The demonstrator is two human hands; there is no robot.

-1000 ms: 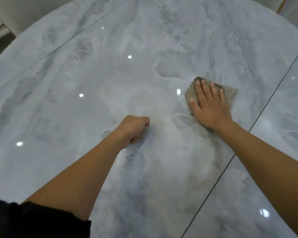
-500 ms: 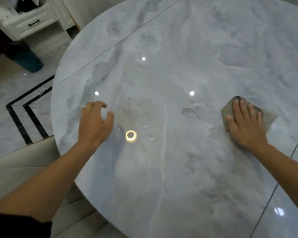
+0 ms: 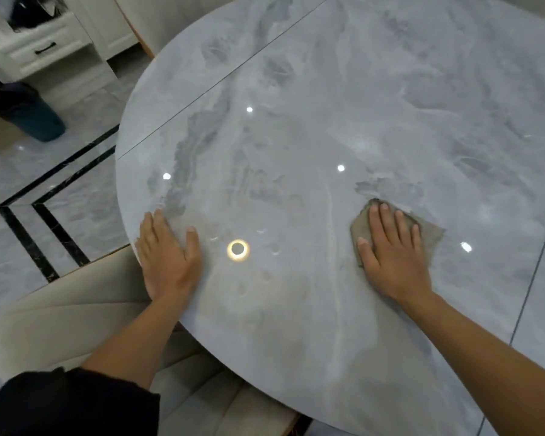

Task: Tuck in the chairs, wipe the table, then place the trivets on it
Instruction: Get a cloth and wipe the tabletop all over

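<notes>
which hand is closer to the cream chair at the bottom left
Left. The left hand lies flat on the table at its edge, just above the chair. The right hand presses the cloth farther in, away from it.

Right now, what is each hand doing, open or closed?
Left hand: open, flat on the marble table near its edge.
Right hand: open, pressing the wiping cloth flat.

Left arm: black fabric sleeve (image 3: pixel 70 404) at 7 o'clock, hem rumpled, ending partway up the arm; forearm and left hand (image 3: pixel 167 262) bare beyond it. Right arm, at 4 o'clock: forearm and right hand (image 3: pixel 394 256) bare to the frame edge.
</notes>
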